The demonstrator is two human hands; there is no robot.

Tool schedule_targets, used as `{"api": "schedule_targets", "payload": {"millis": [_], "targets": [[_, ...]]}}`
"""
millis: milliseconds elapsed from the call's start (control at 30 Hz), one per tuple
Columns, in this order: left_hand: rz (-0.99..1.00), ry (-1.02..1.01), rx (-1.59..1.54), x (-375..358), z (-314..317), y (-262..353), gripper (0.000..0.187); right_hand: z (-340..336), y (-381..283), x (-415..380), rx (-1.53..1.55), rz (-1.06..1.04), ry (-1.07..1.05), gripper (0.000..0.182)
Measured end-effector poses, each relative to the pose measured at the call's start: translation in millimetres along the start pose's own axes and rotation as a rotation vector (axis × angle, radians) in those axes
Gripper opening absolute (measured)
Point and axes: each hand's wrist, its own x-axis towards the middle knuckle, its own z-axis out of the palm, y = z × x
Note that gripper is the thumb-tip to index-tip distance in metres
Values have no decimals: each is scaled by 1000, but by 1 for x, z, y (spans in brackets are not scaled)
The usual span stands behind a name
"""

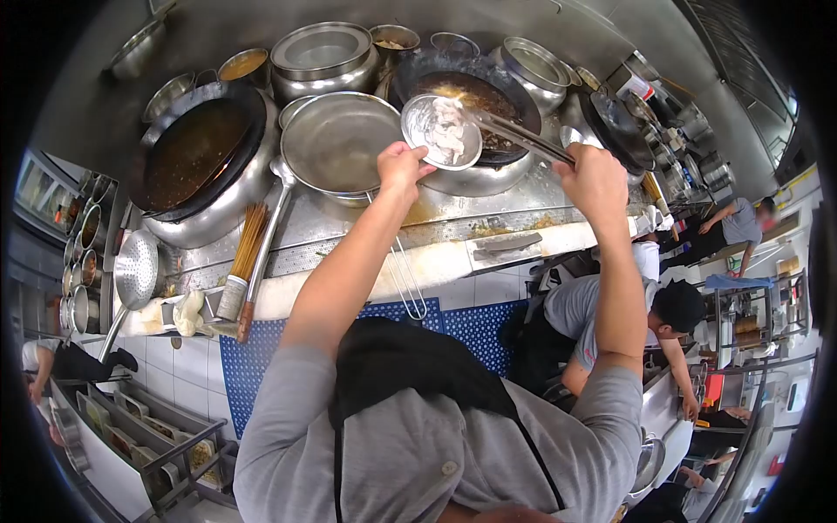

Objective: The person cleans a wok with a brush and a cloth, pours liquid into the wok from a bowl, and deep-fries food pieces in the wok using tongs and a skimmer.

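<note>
My left hand (401,170) grips the near rim of a metal bowl (419,139), thumb over the edge. The bowl is tilted and holds pale, whitish wet pieces (448,129) that look like raw meat or fish. My right hand (597,187) is closed around long metal tongs (523,138), whose far ends reach the bowl's right rim. Just behind the bowl is a large wok (526,100) with brown liquid and dark bits in it; the bowl overlaps its near left edge. To the left of the bowl a wide round strainer (340,144) rests, its wire handle pointing toward me.
A second wok (196,161) of dark liquid stands left. A bamboo brush (248,244), a long-handled ladle (277,205) and a perforated skimmer (138,266) lie at the counter's front left. Lidded pots (323,52) line the back. A co-worker (580,318) bends close behind my right arm.
</note>
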Motion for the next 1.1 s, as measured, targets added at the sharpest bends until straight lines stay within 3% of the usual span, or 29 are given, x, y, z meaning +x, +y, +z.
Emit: {"api": "schedule_targets", "payload": {"millis": [167, 400, 533, 1100], "targets": [[-8, -7, -15, 6, -1, -3, 26, -11, 1, 10, -61, -18, -68, 23], [-10, -20, 26, 7, 0, -1, 26, -7, 6, 12, 3, 37, 57, 25], [-25, -13, 44, 6, -3, -4, 25, -20, 1, 13, -46, 66, -60, 25], [-41, -27, 48, 8, -6, -10, 25, -27, 23, 28, 50, 165, 90, 32]]}}
